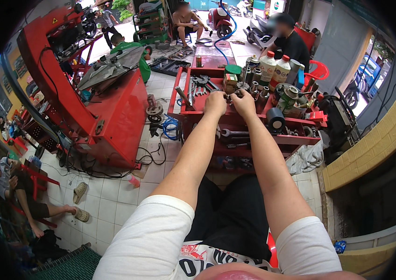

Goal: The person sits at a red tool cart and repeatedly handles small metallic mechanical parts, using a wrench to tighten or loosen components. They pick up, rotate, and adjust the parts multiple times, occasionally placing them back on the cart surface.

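Observation:
Both my arms reach forward over the top tray of a red tool cart [191, 113]. My left hand [215, 103] and my right hand [243, 103] are close together at the tray's front, fingers curled inward. A small dark metal piece seems to lie between the fingertips, mostly hidden by them. Just beyond stands a small box [229, 83] beneath a green round lid [233, 69]. Several metal sockets [263, 95] stand right of my right hand. Left of my left hand, spanners [201, 84] lie in the tray.
Two white bottles [267, 68] with red caps and a green can [288, 99] crowd the tray's right. Below, an open drawer holds wrenches [235, 134]. A red machine [121, 121] stands left; cables [158, 151] cross the floor. A person in black [296, 49] sits beyond the cart.

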`<control>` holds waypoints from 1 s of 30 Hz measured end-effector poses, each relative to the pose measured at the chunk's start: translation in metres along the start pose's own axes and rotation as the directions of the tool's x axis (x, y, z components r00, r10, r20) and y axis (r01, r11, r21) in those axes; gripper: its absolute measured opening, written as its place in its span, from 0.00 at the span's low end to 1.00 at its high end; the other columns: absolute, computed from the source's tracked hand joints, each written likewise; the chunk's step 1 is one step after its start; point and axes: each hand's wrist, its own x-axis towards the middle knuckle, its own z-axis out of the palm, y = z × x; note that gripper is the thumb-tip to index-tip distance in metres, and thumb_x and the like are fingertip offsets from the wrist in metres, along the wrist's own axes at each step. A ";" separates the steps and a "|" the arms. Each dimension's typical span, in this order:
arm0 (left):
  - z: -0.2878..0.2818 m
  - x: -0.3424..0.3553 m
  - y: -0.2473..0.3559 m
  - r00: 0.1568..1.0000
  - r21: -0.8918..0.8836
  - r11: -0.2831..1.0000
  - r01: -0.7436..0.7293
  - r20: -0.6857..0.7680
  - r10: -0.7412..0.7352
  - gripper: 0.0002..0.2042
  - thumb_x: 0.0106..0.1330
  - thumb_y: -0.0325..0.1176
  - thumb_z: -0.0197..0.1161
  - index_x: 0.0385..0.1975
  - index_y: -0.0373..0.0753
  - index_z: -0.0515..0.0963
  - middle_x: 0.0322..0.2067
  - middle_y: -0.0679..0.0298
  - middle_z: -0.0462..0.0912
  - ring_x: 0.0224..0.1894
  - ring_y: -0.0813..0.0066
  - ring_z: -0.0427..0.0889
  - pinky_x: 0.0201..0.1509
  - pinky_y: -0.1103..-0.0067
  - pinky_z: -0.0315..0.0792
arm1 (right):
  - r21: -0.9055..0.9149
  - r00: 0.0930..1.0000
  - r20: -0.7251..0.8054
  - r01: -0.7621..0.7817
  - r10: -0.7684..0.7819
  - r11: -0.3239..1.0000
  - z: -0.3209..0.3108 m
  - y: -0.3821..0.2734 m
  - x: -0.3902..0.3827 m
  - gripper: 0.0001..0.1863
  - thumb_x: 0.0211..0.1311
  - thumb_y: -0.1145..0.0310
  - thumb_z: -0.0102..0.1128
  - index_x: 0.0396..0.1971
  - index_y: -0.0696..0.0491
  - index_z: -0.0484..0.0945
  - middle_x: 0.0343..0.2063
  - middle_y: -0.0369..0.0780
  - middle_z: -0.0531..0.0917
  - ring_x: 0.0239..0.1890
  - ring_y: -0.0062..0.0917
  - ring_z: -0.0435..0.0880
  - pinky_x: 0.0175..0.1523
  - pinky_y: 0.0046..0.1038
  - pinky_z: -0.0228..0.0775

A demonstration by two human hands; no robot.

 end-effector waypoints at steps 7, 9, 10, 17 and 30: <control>0.003 -0.001 0.002 0.999 -0.014 0.999 0.033 -0.005 -0.033 0.13 0.67 0.31 0.63 0.49 0.47 0.87 0.51 0.54 0.85 0.54 0.53 0.84 0.59 0.61 0.78 | 0.000 0.998 0.031 -0.054 0.054 0.999 -0.008 -0.004 -0.003 0.23 0.53 0.52 0.63 0.38 0.58 0.85 0.34 0.50 0.88 0.40 0.41 0.89 0.48 0.38 0.78; 0.002 -0.002 0.001 0.999 -0.007 0.999 0.035 -0.013 -0.035 0.12 0.67 0.31 0.64 0.49 0.48 0.87 0.51 0.55 0.85 0.55 0.53 0.83 0.59 0.61 0.78 | -0.034 0.998 0.023 -0.056 0.056 0.998 -0.007 -0.009 -0.003 0.25 0.54 0.52 0.62 0.40 0.59 0.85 0.36 0.52 0.88 0.42 0.43 0.88 0.50 0.39 0.78; 0.001 -0.002 0.001 0.999 -0.005 0.999 0.035 -0.017 -0.035 0.12 0.67 0.31 0.64 0.49 0.48 0.87 0.51 0.55 0.85 0.55 0.54 0.83 0.59 0.62 0.78 | -0.051 0.998 0.019 -0.057 0.058 0.997 -0.007 -0.010 -0.003 0.25 0.54 0.51 0.62 0.41 0.59 0.85 0.38 0.53 0.88 0.44 0.44 0.88 0.51 0.39 0.78; -0.001 -0.007 0.014 1.000 -0.054 0.998 0.024 0.004 -0.024 0.11 0.67 0.30 0.65 0.46 0.48 0.88 0.50 0.55 0.85 0.55 0.54 0.83 0.60 0.62 0.77 | -0.123 0.996 -0.092 -0.028 0.016 0.992 0.005 0.022 0.010 0.26 0.63 0.48 0.61 0.38 0.61 0.86 0.33 0.53 0.88 0.41 0.47 0.88 0.49 0.41 0.76; 0.018 0.010 -0.003 0.968 -0.071 0.969 -0.238 -0.094 0.231 0.09 0.68 0.32 0.63 0.43 0.43 0.88 0.42 0.51 0.85 0.50 0.49 0.82 0.56 0.59 0.75 | 0.063 0.991 -0.127 0.045 -0.036 0.997 -0.003 0.025 0.013 0.17 0.57 0.59 0.64 0.37 0.59 0.85 0.27 0.45 0.87 0.30 0.28 0.86 0.40 0.33 0.77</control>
